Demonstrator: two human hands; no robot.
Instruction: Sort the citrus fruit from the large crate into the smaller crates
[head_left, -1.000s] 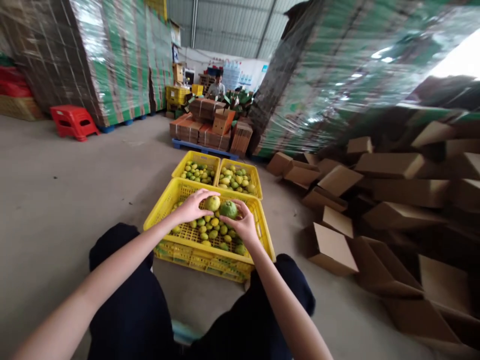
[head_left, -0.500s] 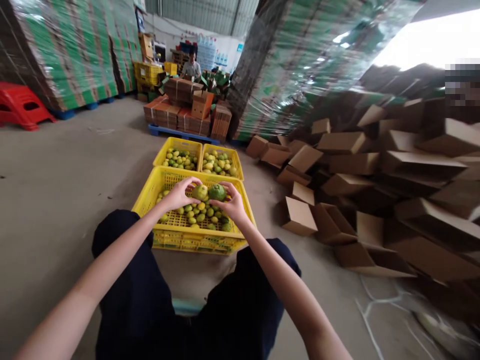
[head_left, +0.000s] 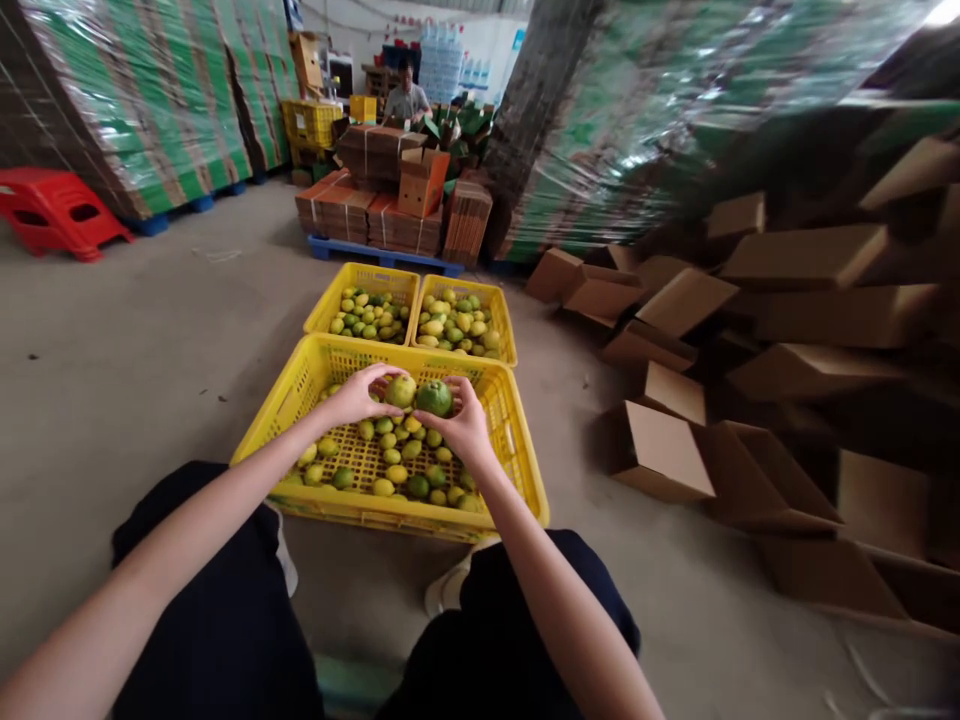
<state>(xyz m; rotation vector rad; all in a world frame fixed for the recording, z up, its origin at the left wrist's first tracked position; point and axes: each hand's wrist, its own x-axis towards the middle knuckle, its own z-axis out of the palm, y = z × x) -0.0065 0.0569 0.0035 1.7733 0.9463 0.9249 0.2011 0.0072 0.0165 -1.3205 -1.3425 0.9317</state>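
Note:
My left hand (head_left: 367, 393) is closed around a yellow-green lemon (head_left: 400, 391), thumb below and fingers above. Beside it, my right hand (head_left: 463, 418) grips a darker green lemon (head_left: 434, 398) between thumb and fingers. Both fruits are held side by side above a large yellow plastic crate (head_left: 529, 455) with a slotted bottom. Loose green and yellow lemons (head_left: 411, 449) lie across the crate's floor, some of them hidden behind my hands.
Two smaller yellow crates (head_left: 322, 300) of lemons stand behind the large one. Open cardboard boxes (head_left: 667, 450) are heaped at the right. Flattened cartons (head_left: 405, 220) are stacked on a blue pallet (head_left: 386, 255), with a person (head_left: 407, 100) behind. A red stool (head_left: 64, 210) stands left.
My view has tilted down and shifted left, so the crates appear larger. Both hands keep hold of the same two lemons at nearly the same spot over the large crate.

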